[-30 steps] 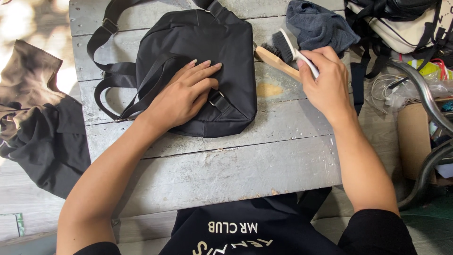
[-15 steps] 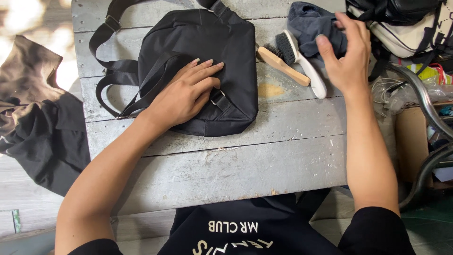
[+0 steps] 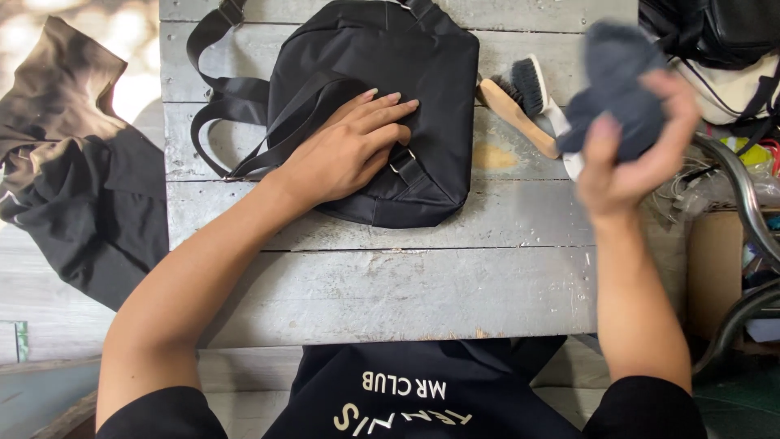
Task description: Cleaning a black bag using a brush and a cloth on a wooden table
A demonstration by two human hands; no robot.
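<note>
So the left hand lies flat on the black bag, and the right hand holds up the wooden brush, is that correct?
Not quite. The left hand does lie flat on the black bag, but the right hand holds up a dark grey cloth, not the wooden brush. The head view shows the wooden brush lying on the table beside the bag.

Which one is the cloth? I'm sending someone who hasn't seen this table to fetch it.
Start at the grey plank table with the black bag on it. Off the bag's right side lie two brushes; just right of them, the right hand holds the cloth up. It is a soft, bunched, dark blue-grey wad, unlike the stiff brushes.
</note>
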